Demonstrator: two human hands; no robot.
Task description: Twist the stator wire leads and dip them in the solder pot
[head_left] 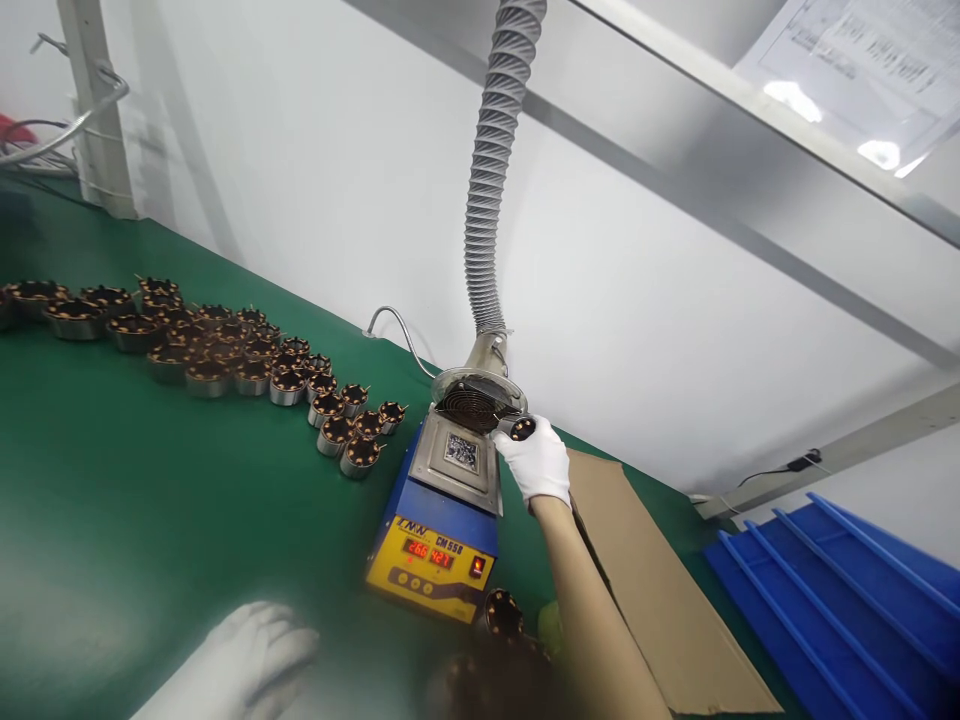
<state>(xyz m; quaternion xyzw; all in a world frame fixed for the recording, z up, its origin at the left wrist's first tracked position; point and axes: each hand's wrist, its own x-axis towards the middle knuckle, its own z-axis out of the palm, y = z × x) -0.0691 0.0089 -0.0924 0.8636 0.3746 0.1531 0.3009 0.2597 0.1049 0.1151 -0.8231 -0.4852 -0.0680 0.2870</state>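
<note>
My right hand, in a white glove, grips a motor stator, a small metal ring with copper windings inside. It is at the back right corner of a blue and yellow solder pot, whose square bath holds shiny metal. Red digits glow on the pot's front panel. Also gloved in white, my left hand rests low over the green mat, left of the pot. Its fingers look loose and slightly bent, somewhat blurred, with nothing visible in them.
Many stators stand in a long cluster on the green mat to the left. More stators sit before the pot, partly blurred. A fume hose ends behind the bath. Cardboard and blue trays lie right.
</note>
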